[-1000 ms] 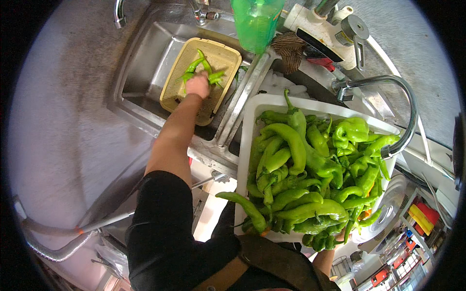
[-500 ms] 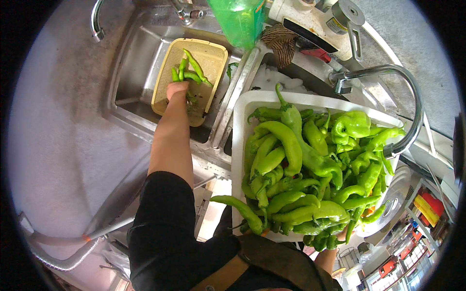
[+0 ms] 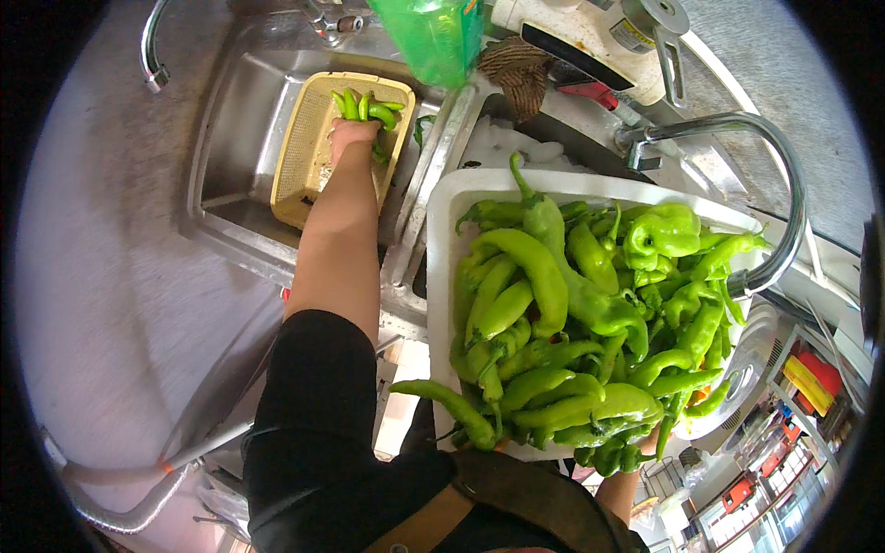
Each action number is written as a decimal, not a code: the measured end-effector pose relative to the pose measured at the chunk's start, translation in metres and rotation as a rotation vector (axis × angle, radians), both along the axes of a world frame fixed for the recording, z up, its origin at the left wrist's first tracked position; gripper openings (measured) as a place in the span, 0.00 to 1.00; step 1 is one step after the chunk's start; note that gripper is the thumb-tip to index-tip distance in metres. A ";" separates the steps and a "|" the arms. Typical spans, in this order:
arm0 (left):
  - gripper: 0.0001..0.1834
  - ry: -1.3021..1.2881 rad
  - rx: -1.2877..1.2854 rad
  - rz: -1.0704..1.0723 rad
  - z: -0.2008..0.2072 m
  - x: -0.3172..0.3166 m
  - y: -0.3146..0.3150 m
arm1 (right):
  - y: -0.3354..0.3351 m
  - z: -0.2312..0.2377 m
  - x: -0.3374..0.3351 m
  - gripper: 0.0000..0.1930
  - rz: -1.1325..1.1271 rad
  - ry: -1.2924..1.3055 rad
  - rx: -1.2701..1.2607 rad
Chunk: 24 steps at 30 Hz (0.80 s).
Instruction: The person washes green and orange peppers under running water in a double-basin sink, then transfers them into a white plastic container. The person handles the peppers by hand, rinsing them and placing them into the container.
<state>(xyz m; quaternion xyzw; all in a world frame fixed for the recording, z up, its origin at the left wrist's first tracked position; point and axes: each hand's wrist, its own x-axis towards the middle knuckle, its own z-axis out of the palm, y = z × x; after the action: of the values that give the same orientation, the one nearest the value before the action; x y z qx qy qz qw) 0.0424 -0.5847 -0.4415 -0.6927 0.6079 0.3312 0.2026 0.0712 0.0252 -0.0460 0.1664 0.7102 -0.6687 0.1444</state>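
Note:
My left hand (image 3: 353, 135) reaches into a yellow plastic basket (image 3: 293, 175) standing in the left sink basin. Its fingers are closed around several green peppers (image 3: 362, 106), whose ends stick out past the hand. To the right, a white box (image 3: 436, 267) is heaped with long green peppers (image 3: 590, 304). My right hand (image 3: 651, 442) is at the near right side of this box, gripping its edge, with most of the fingers hidden by peppers. One pepper (image 3: 447, 410) juts out over the box's near left corner.
A curved chrome faucet (image 3: 737, 124) arches over the box's right side. Foam (image 3: 502, 143) shows in the right basin behind the box. A green plastic container (image 3: 433, 41), a brown striped cloth (image 3: 514, 74) and another faucet (image 3: 155, 46) are along the back. Shelving (image 3: 784, 433) stands at the right.
My left hand has moved farther into the basket and gathered the loose peppers into a bunch. The whole view has shifted slightly; my right hand stays at the box.

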 end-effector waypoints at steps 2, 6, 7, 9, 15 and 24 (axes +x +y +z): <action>0.40 -0.058 -0.014 -0.064 0.000 -0.008 0.001 | -0.003 0.002 -0.002 0.42 0.057 0.004 -0.083; 0.31 -0.067 0.050 -0.129 -0.026 0.000 -0.011 | -0.006 0.002 0.002 0.42 0.083 -0.012 -0.302; 0.28 -0.038 0.020 -0.156 -0.027 0.003 -0.010 | -0.008 0.002 0.003 0.42 0.082 -0.011 -0.358; 0.23 0.078 0.024 -0.007 -0.005 0.010 -0.008 | -0.010 0.006 0.002 0.40 -0.044 -0.033 -0.250; 0.19 0.360 -0.070 0.348 -0.037 0.074 -0.043 | 0.021 0.023 0.005 0.29 -0.456 0.223 0.428; 0.17 1.184 0.139 0.912 0.161 0.140 0.008 | 0.041 0.076 -0.129 0.22 -0.272 0.377 0.975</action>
<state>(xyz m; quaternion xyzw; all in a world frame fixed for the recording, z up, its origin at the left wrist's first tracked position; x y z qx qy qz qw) 0.1828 -0.5765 -0.2807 -0.5675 0.2456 0.7372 -0.2725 -0.0580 0.0664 0.0301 0.1815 0.9238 -0.2926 -0.1673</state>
